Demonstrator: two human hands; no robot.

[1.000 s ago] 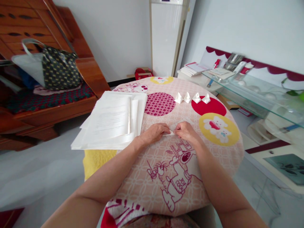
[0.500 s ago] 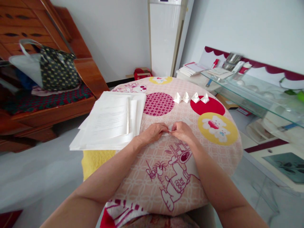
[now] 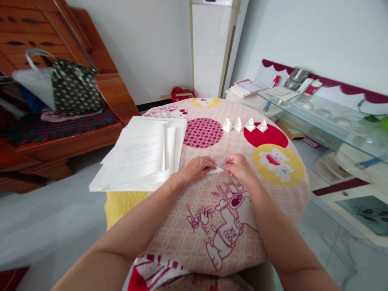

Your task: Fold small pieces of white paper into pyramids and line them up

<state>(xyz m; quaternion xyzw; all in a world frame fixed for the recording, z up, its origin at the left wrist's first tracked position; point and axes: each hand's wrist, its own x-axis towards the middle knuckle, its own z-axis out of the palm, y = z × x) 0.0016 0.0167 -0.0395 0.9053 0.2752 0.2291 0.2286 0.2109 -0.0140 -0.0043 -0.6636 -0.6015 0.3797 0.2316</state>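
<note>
A small piece of folded white paper [image 3: 216,170] lies on the patterned tablecloth between my two hands. My left hand [image 3: 200,167] has its fingers closed on the paper's left part and covers some of it. At the paper's right tip, my right hand [image 3: 238,165] pinches with thumb and fingertips. Beyond the hands, several small folded white paper shapes [image 3: 250,125] stand in a row. To the left rests a stack of white paper sheets [image 3: 139,149], the top one printed with text.
The round table wears a pink tablecloth [image 3: 194,226]. A glass shelf [image 3: 327,119] with metal tins and papers stands on the right. At the left is a wooden bench [image 3: 69,141] with a dotted bag [image 3: 75,87]. A white tall cabinet-like unit [image 3: 210,48] is behind.
My right hand has shifted slightly right, away from the left one. More of the paper shows between them, now as a narrow pointed shape. The left hand stays nearly in place.
</note>
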